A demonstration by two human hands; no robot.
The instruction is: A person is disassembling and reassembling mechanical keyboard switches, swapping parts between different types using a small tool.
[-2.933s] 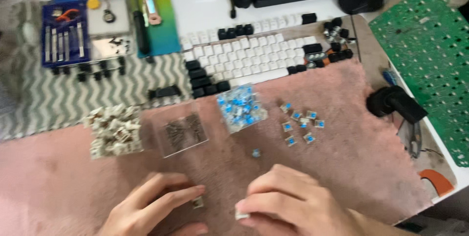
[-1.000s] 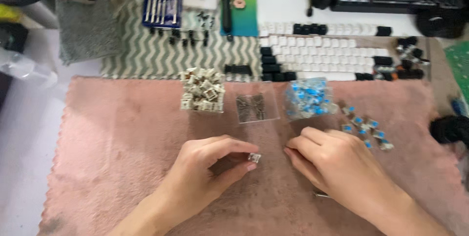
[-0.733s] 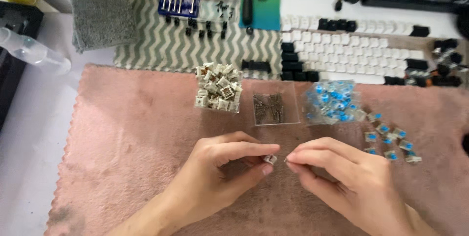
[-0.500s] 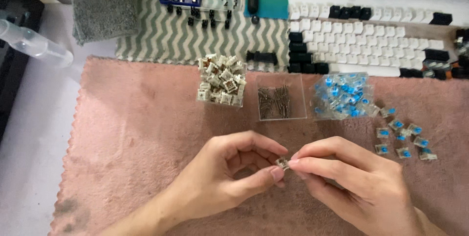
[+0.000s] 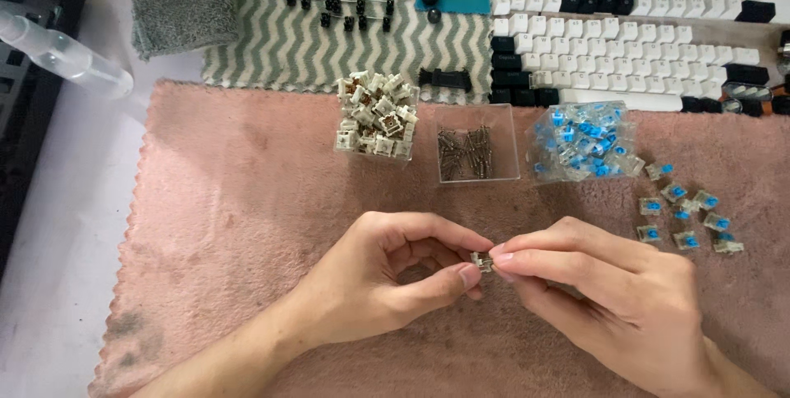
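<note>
Closer now — switch (image 5: 481, 262) between both hands' fingertips.

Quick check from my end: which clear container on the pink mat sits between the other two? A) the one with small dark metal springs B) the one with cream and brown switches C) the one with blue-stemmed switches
A: the clear square box of small dark metal springs sits in the middle, with the clear box of cream and brown switches on its left and the clear box of blue-stemmed switches on its right.
</note>
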